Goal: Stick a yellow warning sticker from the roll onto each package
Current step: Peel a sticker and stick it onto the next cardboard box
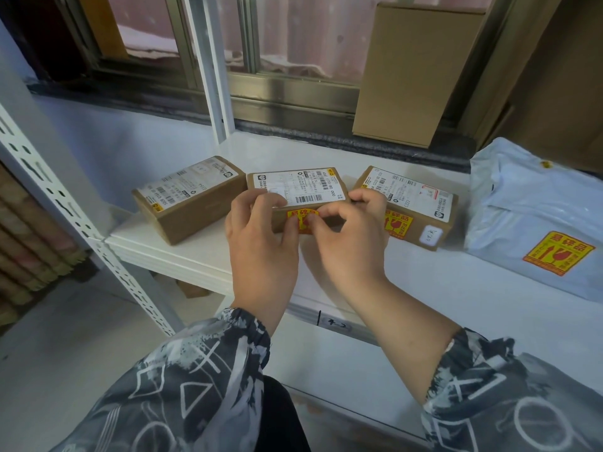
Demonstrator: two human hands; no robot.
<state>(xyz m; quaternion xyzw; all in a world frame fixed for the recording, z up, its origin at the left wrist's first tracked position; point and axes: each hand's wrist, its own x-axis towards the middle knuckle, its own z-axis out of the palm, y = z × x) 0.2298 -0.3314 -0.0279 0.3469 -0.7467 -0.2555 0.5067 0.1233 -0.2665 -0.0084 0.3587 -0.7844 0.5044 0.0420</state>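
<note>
Fingertips of both hands meet on the near face of the middle box (295, 187), pressed against a yellow warning sticker (301, 220) that lies on the brown cardboard. On the left hand (261, 243), the thumb and fingers are curled together over the sticker's left part and the box's upper near edge; on the right hand (350, 236), the fingers are bent, with the thumb and forefinger tips on the sticker's right part, pinching or pressing it, I cannot tell which. Patterned sleeves (195, 370) cover both forearms.

Left of the fingers, just apart from the middle box, sits a left box (187, 200) with a white shipping label on top and no sticker visible on its faces. Right of the fingers, close beside the right hand, a right box (414, 207) carries its own yellow sticker (398, 225) on the near face. Further right lies a grey mailer bag (535, 223) with a yellow sticker (558, 252) on top. All rest on a white shelf (424, 305). Beyond the fingers, a tall carton (411, 73) stands against the window.
</note>
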